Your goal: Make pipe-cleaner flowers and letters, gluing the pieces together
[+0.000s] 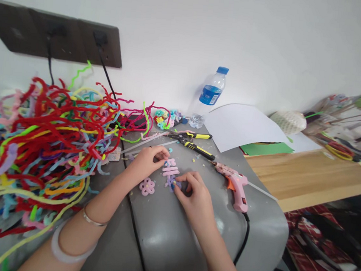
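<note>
My right hand (196, 192) is closed, thumb and forefinger pinching a purple pipe-cleaner flower (170, 183) with a small yellow centre, low over the grey tabletop (171, 232). My left hand (150, 162) is also closed, its fingertips together at the upper end of several short pink pipe-cleaner pieces (171, 171) laid in a row. Whatever sits between those left fingertips is too small to make out. Below the left hand lies a finished pink pipe-cleaner flower (147, 186), apart from both hands.
A tangled heap of coloured pipe cleaners (55, 140) fills the left side. Behind the hands lie yellow-and-black pliers (192, 143); at right, a pink glue gun (237, 188) with its cord. A water bottle (211, 94), white paper (235, 124) and small colourful flowers (164, 119) are farther back.
</note>
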Demonstrator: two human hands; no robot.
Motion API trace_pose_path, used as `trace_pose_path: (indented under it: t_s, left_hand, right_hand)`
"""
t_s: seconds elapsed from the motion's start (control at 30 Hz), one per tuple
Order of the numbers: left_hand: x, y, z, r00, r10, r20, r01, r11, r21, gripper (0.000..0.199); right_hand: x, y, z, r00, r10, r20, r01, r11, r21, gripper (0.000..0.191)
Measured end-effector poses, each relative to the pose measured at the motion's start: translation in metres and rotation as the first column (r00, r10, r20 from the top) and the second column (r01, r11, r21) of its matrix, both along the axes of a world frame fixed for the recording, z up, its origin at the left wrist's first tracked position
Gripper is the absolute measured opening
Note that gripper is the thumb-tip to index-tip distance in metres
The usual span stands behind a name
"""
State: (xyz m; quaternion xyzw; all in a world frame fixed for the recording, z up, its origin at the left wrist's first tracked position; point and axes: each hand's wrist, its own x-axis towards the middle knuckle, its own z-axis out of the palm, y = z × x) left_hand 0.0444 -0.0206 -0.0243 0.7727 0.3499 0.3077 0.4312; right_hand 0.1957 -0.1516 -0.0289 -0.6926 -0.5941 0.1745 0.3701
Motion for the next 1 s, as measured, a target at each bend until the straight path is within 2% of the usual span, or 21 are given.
trace_pose_path:
  t_s: [0.5, 0.7, 1.0]
  left_hand:
    - [-0.0001, -0.0009, 0.0014, 1.0, 0.004, -0.009, -0.004, 1.0, 0.022, 0.011]
    - [0.0002, -0.0011, 0.0004, 1.0, 0.013, 0.026, -0.013, 1.0, -0.006, 0.009]
    - [-0.0046, 0.0082, 0.003, 0.954, 0.186, 0.236, -0.164, 0.98, -0.109, 0.011]
  right_hand:
    - [0.0002, 0.0002, 0.0015, 1.0, -0.014, 0.001, 0.014, 0.999, -0.045, 0.006]
    - [-0.0001, 0.0003, 0.0007, 1.0, -0.013, 0.003, 0.013, 1.0, -0.023, 0.008]
    - [-0.004, -0.0005, 0.0052, 1.0, -0.025, 0.012, 0.024, 0.999, 0.021, 0.01]
